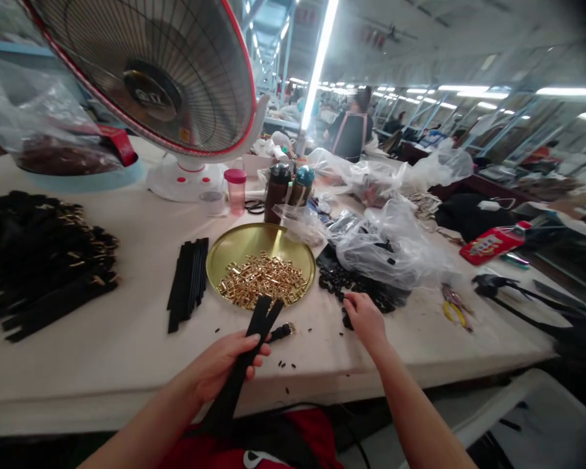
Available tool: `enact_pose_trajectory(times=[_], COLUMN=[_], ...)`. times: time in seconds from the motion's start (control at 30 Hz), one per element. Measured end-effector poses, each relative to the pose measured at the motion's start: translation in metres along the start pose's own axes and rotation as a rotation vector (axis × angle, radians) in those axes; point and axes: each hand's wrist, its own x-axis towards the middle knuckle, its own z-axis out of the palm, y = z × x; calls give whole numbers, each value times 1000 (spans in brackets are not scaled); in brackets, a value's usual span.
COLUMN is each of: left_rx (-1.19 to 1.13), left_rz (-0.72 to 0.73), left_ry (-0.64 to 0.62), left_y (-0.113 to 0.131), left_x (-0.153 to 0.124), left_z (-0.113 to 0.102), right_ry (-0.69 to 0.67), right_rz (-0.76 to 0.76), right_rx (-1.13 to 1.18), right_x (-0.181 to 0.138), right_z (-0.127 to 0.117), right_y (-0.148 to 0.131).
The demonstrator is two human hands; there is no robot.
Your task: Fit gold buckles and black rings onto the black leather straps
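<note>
Several flat black straps [243, 355] are gripped in my left hand [234, 358], their upper ends fanned apart. From the same hand a short black strap with a gold buckle [284, 331] sticks out to the right. Just beyond lies a round gold tray [293, 240] bearing a heap of small gold metal fittings [266, 277]. My right hand [364, 316] is at the near edge of a pile of small black pieces [388, 296], fingertips pinched together. What they pinch, if anything, is too small to make out.
A strap stack [189, 280] lies left of the tray; a larger pile of buckled straps [34, 260] is farther left. A fan [151, 85], bottles [278, 189] and clear plastic bags [390, 241] stand behind. Yellow-handled pliers [454, 311] lie right. A person [350, 130] sits far back.
</note>
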Motion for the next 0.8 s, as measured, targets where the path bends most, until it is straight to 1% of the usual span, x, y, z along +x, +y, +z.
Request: enact_pose_trajectory(times=[0.07, 0.17, 0.23, 0.3, 0.37, 0.47, 0.53, 0.6, 0.7, 0.8], left_rx=[-10, -66, -111, -146, -165, -159, -141, -110, -23, 191], left_rz=[-8, -18, -39, -59, -72, -85, -87, -71, -22, 52], left_ry=[-7, -10, -11, -11, -9, -4, -6, -9, -12, 10], left_y=[-1, -3, -3, -3, -3, -3, -4, -5, -8, -12], left_x=[2, 3, 3, 3, 4, 5, 7, 7, 7, 5], left_z=[6, 11, 12, 12, 13, 13, 12, 11, 11, 13], right_ry=[-45, -98, -115, -101, -73, -91, -135, -195, -271, -347], right_rz=[-15, -51, -77, -107, -128, -106, -37, 88, 328, 516], right_rx=[-66, -129, -191, -243, -177, 190, 436, 635, 995, 1397], right_x=[13, 21, 21, 16, 8, -9, -22, -33, -44, -49], right_z=[8, 15, 16, 14, 12, 9, 7, 4, 0, -3], right_y=[0, 1, 1, -3, -11, -29, -43, -55, -73, -91])
